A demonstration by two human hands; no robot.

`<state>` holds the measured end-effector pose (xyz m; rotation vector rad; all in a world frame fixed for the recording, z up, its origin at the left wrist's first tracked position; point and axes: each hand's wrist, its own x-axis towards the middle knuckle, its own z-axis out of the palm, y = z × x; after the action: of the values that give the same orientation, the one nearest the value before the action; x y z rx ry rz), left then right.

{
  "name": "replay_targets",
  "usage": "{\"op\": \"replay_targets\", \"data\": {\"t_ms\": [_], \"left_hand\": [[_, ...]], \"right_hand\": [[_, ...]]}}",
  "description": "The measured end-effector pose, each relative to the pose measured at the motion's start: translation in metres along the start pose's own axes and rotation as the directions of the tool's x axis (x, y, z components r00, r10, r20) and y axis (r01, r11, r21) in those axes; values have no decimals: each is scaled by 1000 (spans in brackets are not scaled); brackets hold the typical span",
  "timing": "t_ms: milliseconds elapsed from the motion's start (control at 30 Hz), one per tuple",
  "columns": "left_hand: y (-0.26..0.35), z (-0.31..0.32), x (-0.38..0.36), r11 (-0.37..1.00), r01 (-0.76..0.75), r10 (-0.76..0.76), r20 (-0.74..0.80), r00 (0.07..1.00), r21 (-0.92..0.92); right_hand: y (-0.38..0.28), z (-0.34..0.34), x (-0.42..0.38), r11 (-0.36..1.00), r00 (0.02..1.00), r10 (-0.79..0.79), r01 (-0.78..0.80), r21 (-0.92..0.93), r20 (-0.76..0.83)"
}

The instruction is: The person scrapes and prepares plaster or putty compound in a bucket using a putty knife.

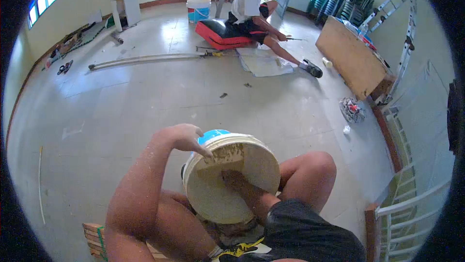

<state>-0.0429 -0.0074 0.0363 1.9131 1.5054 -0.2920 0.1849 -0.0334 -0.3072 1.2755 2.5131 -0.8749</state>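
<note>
A white bucket (265, 160) with a blue patch on its outside is tipped toward me between my bent legs. Pale, smeared material coats its inside, with darker drips under the upper rim. My left hand (186, 138) grips the rim at the upper left, its thumb over the edge. Deep in the bucket, my right hand (235, 180) has its fingers curled close to the inner wall; whatever they hold is too dim to make out.
Ahead, another person (252, 10) sits on a red and black cushion (218, 34). A long pole (145, 59) lies across the floor. At right are a wooden board (346, 56), a ladder (407, 29), a crumpled rag (352, 110) and a white railing (411, 213).
</note>
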Motion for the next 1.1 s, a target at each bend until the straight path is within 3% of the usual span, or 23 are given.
{"op": "replay_targets", "data": {"t_ms": [100, 333, 467, 633, 733, 833, 1033, 1100], "left_hand": [[4, 3, 14, 998, -6, 2, 67, 998, 55], [19, 0, 27, 993, -63, 65, -13, 998, 99], [27, -5, 42, 996, -65, 63, 43, 997, 56], [28, -2, 67, 991, -76, 70, 58, 996, 110], [24, -3, 71, 995, -73, 67, 87, 994, 74], [22, 0, 74, 995, -104, 104, 3, 995, 6], [16, -6, 73, 994, -103, 104, 31, 994, -27], [22, -11, 67, 989, -63, 77, 105, 991, -131]], "right_hand": [[0, 0, 3, 1000, 1000, -9, 9, 4, 10], [8, -9, 3, 999, 999, -33, 33, 4, 17], [12, -17, -4, 997, 998, -69, 69, -22, 7], [21, -4, 1, 995, 999, -11, 7, 103, 41], [22, -12, 3, 996, 998, -40, 37, 75, 43], [27, -12, 8, 997, 998, -42, 39, 71, 41], [40, 3, 18, 994, 998, -59, 58, 88, 6], [45, 15, 31, 996, 995, -73, 76, 42, -72]]}}
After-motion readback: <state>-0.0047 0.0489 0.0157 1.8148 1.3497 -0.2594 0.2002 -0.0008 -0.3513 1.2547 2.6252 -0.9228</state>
